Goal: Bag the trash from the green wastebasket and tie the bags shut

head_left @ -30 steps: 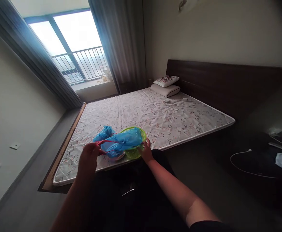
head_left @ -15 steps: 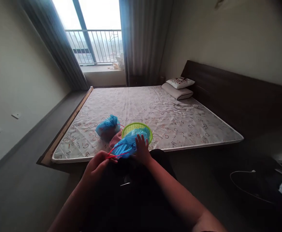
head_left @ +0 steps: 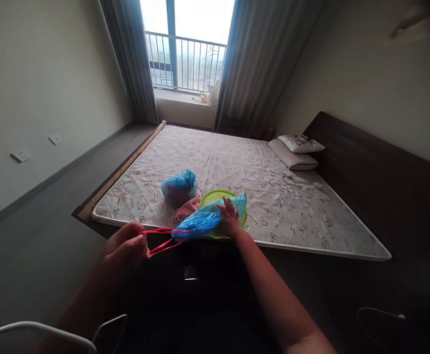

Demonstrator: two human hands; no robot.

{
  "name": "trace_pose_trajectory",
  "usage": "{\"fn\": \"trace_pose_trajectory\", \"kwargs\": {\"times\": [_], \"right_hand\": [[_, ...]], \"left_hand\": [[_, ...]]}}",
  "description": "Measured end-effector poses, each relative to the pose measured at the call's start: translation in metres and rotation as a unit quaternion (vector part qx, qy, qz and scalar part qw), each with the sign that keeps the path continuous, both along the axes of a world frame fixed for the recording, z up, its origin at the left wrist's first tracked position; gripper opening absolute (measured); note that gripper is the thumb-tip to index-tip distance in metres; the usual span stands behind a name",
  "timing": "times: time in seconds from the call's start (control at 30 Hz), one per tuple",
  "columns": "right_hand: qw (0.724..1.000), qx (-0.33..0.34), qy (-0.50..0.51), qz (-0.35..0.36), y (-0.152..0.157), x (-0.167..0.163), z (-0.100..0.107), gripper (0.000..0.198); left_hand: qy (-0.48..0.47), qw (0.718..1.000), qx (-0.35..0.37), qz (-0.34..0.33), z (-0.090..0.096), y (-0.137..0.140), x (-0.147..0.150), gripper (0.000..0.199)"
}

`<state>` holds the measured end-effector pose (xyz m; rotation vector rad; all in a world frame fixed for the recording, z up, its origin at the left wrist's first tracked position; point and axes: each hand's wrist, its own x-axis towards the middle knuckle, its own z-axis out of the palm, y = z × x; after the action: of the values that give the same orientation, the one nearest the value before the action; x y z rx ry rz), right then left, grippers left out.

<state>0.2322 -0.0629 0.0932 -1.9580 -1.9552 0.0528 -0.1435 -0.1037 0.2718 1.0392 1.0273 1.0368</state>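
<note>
Clearly, everything here hangs on one taut line: the blue plastic bag (head_left: 200, 222) lies to the right of the person's left hand (head_left: 128, 244) and a little farther in over the bed, its long axis slanting from that hand up across the green basket (head_left: 217, 195). Two thin red drawstrings (head_left: 160, 231) span the gap, and the left grip is clenched around their looped end, out past the mattress's near edge, with no film in its fingers. Nearer by far is the right hand (head_left: 229, 216), which rests directly on the bag above the basket, fingers loosely bent; whether they pinch the film or only press on it, I cannot tell. From where I stand, the bag straddles the near edge of the mattress (head_left: 207, 152), toward its near left corner, gathered and wrinkled at the string end, flatter and paler at the other. Its plastic looks thin, slightly glossy and see-through. Beneath it sits the round basket, bright plastic with a pierced wall. Just beside that, on the left, are a soft, crumpled pink cloth (head_left: 188, 209) and a second, bulging blue bag (head_left: 178, 190), rounded below and bunched at the top. Under them all, the mattress cover is pale, faintly creased and scattered with printed letters.
</note>
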Motion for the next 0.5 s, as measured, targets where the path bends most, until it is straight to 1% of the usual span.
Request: {"fn": "trace_pose_trajectory", "kwargs": {"times": [0.07,0.1,0.13,0.17,0.2,0.23,0.3,0.33,0.37,0.4,0.5], "right_hand": [[0.997,0.0,0.024,0.069,-0.003,-0.021,0.0,0.099],[0.994,0.0,0.037,0.104,-0.004,-0.034,0.001,0.106],[0.99,0.001,0.051,0.135,-0.005,-0.046,0.003,0.107],[0.986,0.003,0.064,0.151,-0.005,-0.057,0.004,0.104],[0.985,-0.001,0.072,0.158,-0.004,-0.066,0.006,0.096],[0.986,-0.009,0.07,0.153,-0.003,-0.073,0.009,0.081],[0.99,-0.023,0.05,0.127,0.002,-0.076,0.015,0.042],[0.993,-0.025,0.037,0.11,0.005,-0.074,0.018,0.027],[0.995,-0.023,0.026,0.093,0.009,-0.069,0.022,0.023],[0.997,-0.016,0.02,0.076,0.012,-0.062,0.026,0.025],[0.999,0.01,0.011,0.036,0.02,-0.037,0.04,0.024]], "left_hand": [[-0.039,0.999,-0.006,0.003,-0.006,0.003,0.005,0.025],[-0.046,0.999,-0.012,-0.007,-0.006,0.001,0.008,0.025],[-0.047,0.998,-0.02,-0.023,-0.005,-0.002,0.011,0.025],[-0.046,0.998,-0.027,-0.044,-0.002,-0.006,0.013,0.025],[-0.041,0.996,-0.034,-0.071,0.002,-0.011,0.014,0.026],[-0.029,0.994,-0.038,-0.102,0.007,-0.016,0.013,0.027],[0.01,0.988,-0.028,-0.153,0.017,-0.025,0.009,0.029],[0.034,0.985,-0.016,-0.169,0.021,-0.027,0.004,0.028],[0.057,0.983,0.001,-0.177,0.025,-0.028,-0.001,0.027],[0.077,0.981,0.021,-0.174,0.027,-0.028,-0.007,0.026],[0.118,0.982,0.062,-0.134,0.028,-0.024,-0.025,0.025]]}}
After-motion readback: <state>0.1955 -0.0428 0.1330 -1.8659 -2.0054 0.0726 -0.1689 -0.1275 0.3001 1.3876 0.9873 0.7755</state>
